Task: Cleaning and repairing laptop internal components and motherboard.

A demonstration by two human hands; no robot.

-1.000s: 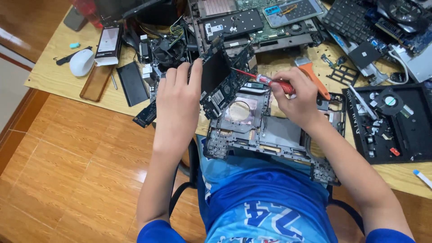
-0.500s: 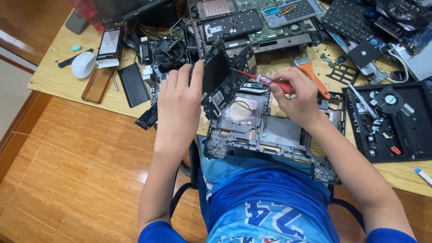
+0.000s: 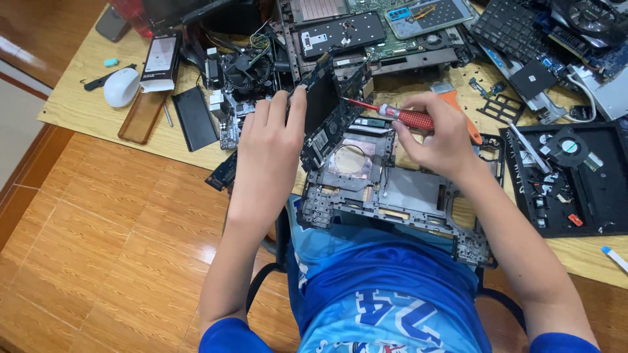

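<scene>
Head cam: left hand grips the circuit board, tilted up at 12 o'clock over the laptop frame. Right hand pinches a red screwdriver, tip at the board. Frame's mostly stripped; board not free yet, I'd guess.

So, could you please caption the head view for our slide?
Left hand tilts a circuit board up; right hand aims a red screwdriver at it.

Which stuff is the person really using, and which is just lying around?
In use:
left hand tilting up the circuit board
right hand holding the red screwdriver
laptop frame underneath

Lying about:
white mouse
keyboard
black base with fan
</scene>
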